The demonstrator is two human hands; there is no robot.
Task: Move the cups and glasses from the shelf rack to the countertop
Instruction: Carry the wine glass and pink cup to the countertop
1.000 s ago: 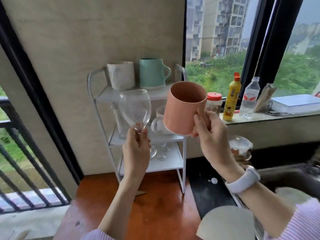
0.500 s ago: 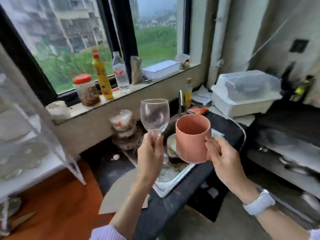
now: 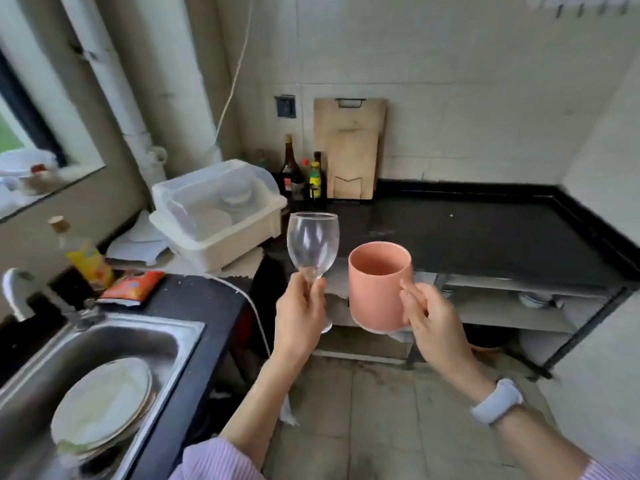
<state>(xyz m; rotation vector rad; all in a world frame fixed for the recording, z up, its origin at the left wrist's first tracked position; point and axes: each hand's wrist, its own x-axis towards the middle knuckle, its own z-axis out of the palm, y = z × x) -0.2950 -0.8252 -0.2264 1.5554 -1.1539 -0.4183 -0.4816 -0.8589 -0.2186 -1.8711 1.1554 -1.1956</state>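
My left hand point(image 3: 301, 317) grips a clear wine glass point(image 3: 312, 242) by its stem and holds it upright at centre frame. Just to its right, my right hand point(image 3: 429, 320) holds a salmon-pink mug point(image 3: 379, 282) by its side, mouth up. Both are in the air in front of a black countertop point(image 3: 485, 233), which stretches across the far right. The shelf rack is out of view.
A white lidded dish box point(image 3: 218, 209) sits at the countertop's left end, with dark bottles point(image 3: 301, 174) and wooden cutting boards point(image 3: 349, 150) against the back wall. A steel sink point(image 3: 114, 341) with plates point(image 3: 104, 407) lies at lower left. An open shelf point(image 3: 502, 306) runs under the counter.
The view has swung right, from the shelf rack past the window sill to the black countertop. Both hands still hold the glass and mug, carried along with the turn.
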